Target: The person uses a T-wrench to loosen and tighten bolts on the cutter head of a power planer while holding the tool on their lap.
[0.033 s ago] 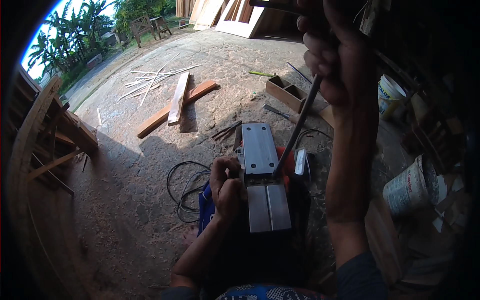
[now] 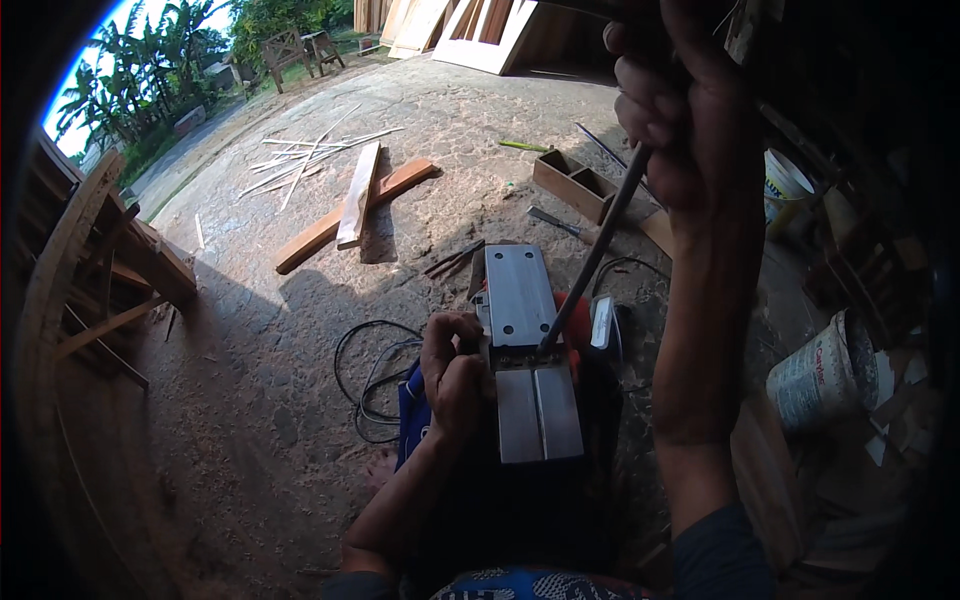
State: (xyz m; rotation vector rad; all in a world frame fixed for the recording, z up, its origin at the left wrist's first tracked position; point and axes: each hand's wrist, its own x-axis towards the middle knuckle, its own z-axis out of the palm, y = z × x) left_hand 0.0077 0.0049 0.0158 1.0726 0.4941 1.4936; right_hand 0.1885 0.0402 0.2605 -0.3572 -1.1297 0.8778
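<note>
An electric hand planer (image 2: 517,290) lies sole up in front of me, its two silvery sole plates showing with a dark gap between them. My left hand (image 2: 455,375) is closed around the planer's left side, its fingers curled at the gap. High on the right, my right hand (image 2: 685,110) is wrapped around a long T-handle wrench (image 2: 603,240). The wrench slants down to the left, its lower tip in the gap near the right edge. Its dark crossbar is partly cut off at the top of the view. What the tip touches is too dark to make out.
Beyond the planer are a chisel (image 2: 557,223), a divided wooden box (image 2: 573,186) and two crossed boards (image 2: 318,235). A black cable (image 2: 345,370) coils at left. White buckets (image 2: 815,375) and wood scraps stand at right, a wooden frame (image 2: 75,240) at far left.
My right hand and the upper part of the wrench have shifted slightly to the right. The wrench's tip stays in the planer's gap, and my left hand keeps its hold.
</note>
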